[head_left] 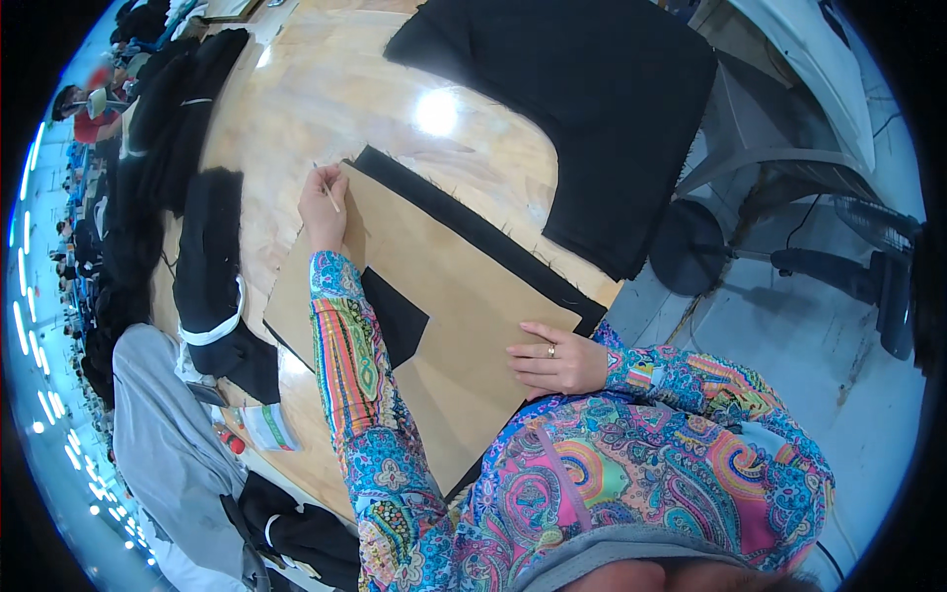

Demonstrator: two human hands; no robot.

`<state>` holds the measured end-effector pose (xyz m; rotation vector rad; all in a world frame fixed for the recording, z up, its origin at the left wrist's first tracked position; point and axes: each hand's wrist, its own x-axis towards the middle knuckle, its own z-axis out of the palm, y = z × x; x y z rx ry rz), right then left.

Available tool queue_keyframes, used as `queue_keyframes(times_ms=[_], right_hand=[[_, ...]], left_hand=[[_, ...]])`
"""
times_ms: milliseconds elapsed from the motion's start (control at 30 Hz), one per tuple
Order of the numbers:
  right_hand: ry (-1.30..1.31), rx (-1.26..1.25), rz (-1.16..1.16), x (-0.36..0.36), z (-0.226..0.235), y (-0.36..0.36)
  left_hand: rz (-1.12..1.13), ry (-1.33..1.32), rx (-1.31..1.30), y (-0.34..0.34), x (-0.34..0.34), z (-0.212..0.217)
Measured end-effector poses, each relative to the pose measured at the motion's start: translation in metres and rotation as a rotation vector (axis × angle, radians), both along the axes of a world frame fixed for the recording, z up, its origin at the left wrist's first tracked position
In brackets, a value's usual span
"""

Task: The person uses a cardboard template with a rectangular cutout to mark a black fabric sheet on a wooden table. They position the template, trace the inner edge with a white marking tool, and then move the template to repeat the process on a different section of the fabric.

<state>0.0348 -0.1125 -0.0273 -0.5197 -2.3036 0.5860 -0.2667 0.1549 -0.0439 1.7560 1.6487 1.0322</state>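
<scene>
I see the left hand (322,205) pinching a thin stick (333,198) at the upper-left end of the brown template (464,296); its long axis slopes toward the lower right, where the right hand (564,367) rests flat.

A garment workshop, it seems: a large shaped piece of black cloth (612,109) and heaped dark fabric (143,187) lie on a wooden surface (261,133); beyond, people (71,237) line a hall under rows of ceiling lights (22,326).

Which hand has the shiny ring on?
The right hand, resting on the brown sheet; the left hand, pinching a thin pale stick, shows none.
</scene>
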Motion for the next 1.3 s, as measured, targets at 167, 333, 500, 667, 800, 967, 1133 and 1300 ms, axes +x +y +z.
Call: queue_keyframes(times_ms=[167,333,500,667,800,967,1133,1300], right_hand=[[0.023,-0.003,0.002,0.0,-0.002,0.0],[0.031,-0.008,-0.016,0.001,-0.003,0.001],[0.039,-0.006,-0.012,0.003,-0.002,0.002],[0.021,-0.02,-0.015,0.004,-0.003,0.001],[-0.006,-0.021,-0.005,0.003,0.001,0.002],[-0.036,-0.029,-0.004,0.003,0.001,0.003],[-0.037,-0.034,-0.003,0.004,0.001,0.003],[-0.037,-0.013,0.009,0.004,0.002,0.003]], left_hand=[[0.018,-0.006,-0.014,-0.001,-0.001,0.001],[0.03,0.039,-0.033,-0.002,0.004,0.007],[0.028,0.012,0.02,0.0,-0.003,-0.003],[0.059,0.085,0.025,0.0,0.004,0.001],[0.059,0.041,0.028,0.002,-0.006,-0.011],[0.082,0.062,0.018,0.004,-0.005,-0.012],[0.089,0.03,-0.018,0.004,-0.002,-0.011],[0.102,-0.004,-0.043,0.004,-0.005,-0.015]])
